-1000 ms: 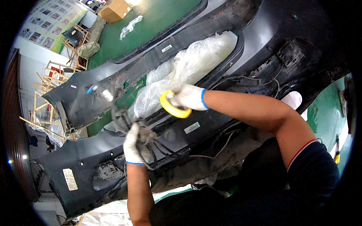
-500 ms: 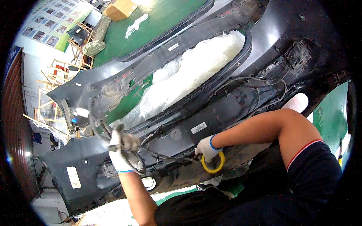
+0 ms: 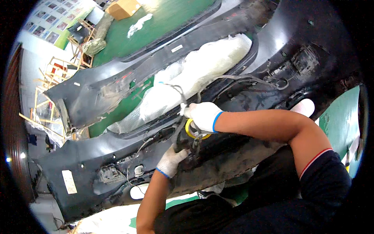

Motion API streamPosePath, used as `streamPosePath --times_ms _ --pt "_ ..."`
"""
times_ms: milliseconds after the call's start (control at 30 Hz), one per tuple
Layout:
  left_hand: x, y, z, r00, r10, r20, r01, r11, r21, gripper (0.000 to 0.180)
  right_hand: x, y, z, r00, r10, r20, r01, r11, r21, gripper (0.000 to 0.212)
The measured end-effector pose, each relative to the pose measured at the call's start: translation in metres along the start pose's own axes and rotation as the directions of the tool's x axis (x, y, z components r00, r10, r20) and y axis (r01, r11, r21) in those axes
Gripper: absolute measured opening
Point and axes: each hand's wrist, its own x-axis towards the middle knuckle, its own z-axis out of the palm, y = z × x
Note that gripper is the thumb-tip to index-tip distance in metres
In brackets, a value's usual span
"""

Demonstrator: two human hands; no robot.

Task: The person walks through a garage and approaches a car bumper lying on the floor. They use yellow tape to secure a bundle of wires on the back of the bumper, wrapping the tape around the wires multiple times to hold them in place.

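Observation:
A black car bumper (image 3: 91, 150) lies in front of me with its inner side up. Across its middle runs a dark wiring harness (image 3: 179, 130), gripped by both my gloved hands. My left hand (image 3: 171, 160) closes round the lower stretch. Farther up, my right hand (image 3: 204, 116) pinches the bundle, and a roll of yellow tape (image 3: 188, 126) hangs at its fingers. Beyond the right hand, a loose cable end curves over white bubble wrap (image 3: 194, 68). More of the harness reaches right, towards a black bracket (image 3: 306, 60).
Another black bumper (image 3: 150, 64) lies behind, bubble wrap filling its opening. At the far left stand wooden frames (image 3: 50, 82). A cardboard box (image 3: 124, 8) and a crumpled white sheet (image 3: 139, 25) rest on the green floor (image 3: 171, 23).
My left hand has moved right, bringing the harness to the bumper's middle. My right hand has risen and shifted slightly left with the tape, and now grips the harness. The right-hand cable has shifted.

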Motion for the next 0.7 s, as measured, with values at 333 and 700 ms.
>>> streamPosePath --times_ms 333,700 --pt "0.021 -0.006 0.05 0.975 0.076 -0.208 0.017 0.91 0.414 0.105 0.004 -0.02 0.025 0.992 0.12 0.047 -0.109 0.976 -0.191 0.02" --pt "0.021 -0.016 0.005 0.981 -0.059 -0.185 0.122 0.927 0.354 0.042 0.008 0.043 0.003 0.995 0.047 -0.084 -0.063 0.979 -0.196 0.051"
